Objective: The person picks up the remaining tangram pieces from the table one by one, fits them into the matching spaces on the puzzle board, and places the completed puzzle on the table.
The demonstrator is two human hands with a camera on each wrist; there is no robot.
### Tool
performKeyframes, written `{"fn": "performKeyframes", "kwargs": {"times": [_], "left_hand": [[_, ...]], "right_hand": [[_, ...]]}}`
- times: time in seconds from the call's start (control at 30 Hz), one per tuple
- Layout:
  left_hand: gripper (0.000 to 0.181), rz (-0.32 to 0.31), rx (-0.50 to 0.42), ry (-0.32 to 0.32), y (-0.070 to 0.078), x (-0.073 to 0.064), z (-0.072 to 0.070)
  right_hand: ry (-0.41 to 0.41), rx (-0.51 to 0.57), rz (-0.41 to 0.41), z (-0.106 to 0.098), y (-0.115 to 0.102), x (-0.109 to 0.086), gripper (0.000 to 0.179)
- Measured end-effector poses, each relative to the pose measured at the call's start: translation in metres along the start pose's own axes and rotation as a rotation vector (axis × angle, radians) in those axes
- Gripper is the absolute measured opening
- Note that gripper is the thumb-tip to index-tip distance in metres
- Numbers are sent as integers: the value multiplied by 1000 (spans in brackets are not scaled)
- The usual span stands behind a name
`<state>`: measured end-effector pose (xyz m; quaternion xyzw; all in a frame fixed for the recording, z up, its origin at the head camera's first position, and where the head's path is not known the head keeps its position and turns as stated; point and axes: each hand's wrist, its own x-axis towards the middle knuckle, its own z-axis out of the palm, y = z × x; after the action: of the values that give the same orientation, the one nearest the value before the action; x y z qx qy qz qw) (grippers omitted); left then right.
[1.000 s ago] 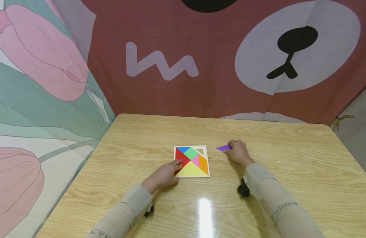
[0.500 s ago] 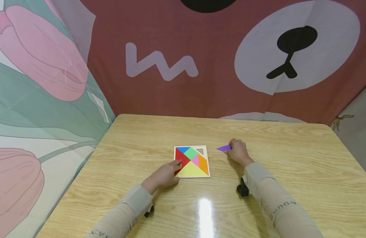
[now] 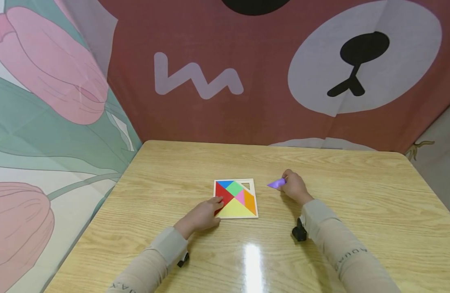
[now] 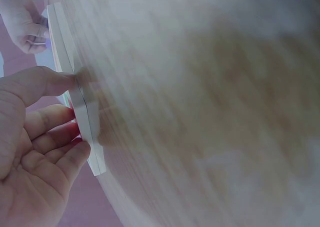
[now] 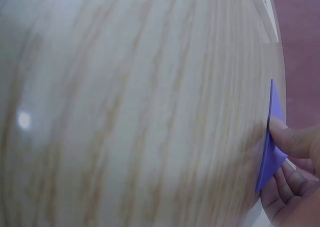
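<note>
A square tangram board (image 3: 256, 205) with a white frame lies on the table. Red, yellow, blue, green, pink and orange pieces fill most of it, and a triangular gap (image 3: 246, 186) shows at its far right corner. My left hand (image 3: 200, 216) holds the board at its near left corner, fingertips over the red piece (image 3: 223, 193) and thumb at the front edge. To the right of the board, my right hand (image 3: 295, 189) pinches a purple triangle (image 3: 276, 184) between thumb and fingers. In the right wrist view this triangle (image 5: 271, 162) stands tilted close to the tabletop.
The wooden table (image 3: 166, 171) reaches back to a reddish-brown cloth (image 3: 210, 118) with a cartoon face. A flowered cloth (image 3: 56, 134) hangs along the left side. Bright glare (image 3: 252, 268) lies on the near tabletop.
My right hand has tilted the purple triangle, and its pointed tip has shifted slightly right and toward me. The left hand and the board have stayed in place.
</note>
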<state>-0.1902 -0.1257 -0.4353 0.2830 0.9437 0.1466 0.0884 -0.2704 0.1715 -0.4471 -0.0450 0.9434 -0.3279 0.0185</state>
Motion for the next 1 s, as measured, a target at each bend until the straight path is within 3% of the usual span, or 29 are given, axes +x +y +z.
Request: {"fn": "performKeyframes", "kwargs": {"times": [0.6, 1.0], "left_hand": [[50, -19, 6, -19, 0, 0, 1], [49, -15, -1, -8, -1, 0, 2]], "right_hand": [[105, 166, -73, 5, -8, 0, 16], [96, 277, -34, 14, -19, 1, 17]]}}
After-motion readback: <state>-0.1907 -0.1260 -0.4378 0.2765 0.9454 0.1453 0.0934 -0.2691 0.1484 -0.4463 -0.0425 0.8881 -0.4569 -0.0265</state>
